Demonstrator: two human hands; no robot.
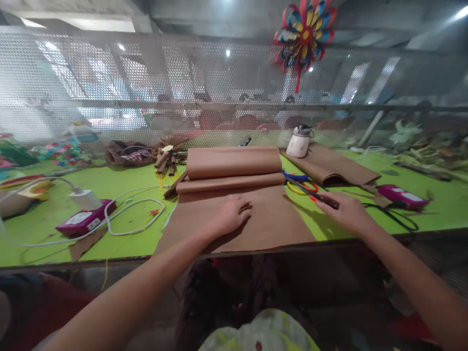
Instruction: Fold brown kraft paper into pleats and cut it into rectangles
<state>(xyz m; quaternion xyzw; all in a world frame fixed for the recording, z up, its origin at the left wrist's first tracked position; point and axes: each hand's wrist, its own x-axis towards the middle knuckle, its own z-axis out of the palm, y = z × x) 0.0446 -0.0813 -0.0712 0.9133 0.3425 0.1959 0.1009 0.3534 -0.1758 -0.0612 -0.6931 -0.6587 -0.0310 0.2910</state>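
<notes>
A large sheet of brown paper [204,219] lies in front of me, with its far part rolled and folded [234,162] across the table. My left hand [236,213] rests palm down on the near part, fingers loosely bent and holding nothing. My right hand [341,210], to the right of the paper, is closed around a long, slender dark tool [302,186]. The tool points left toward the paper roll; its exact kind is unclear. Under and beside it are a blue ring [297,177] and red and yellow rings [310,187].
Folded brown paper [332,165] and a white jug [300,142] stand at back right. Purple power strips [86,218] lie on both sides, with a white cable [137,233] at left. Brown rolled sticks [168,161] lie behind. The green table's [139,180] front edge is near me.
</notes>
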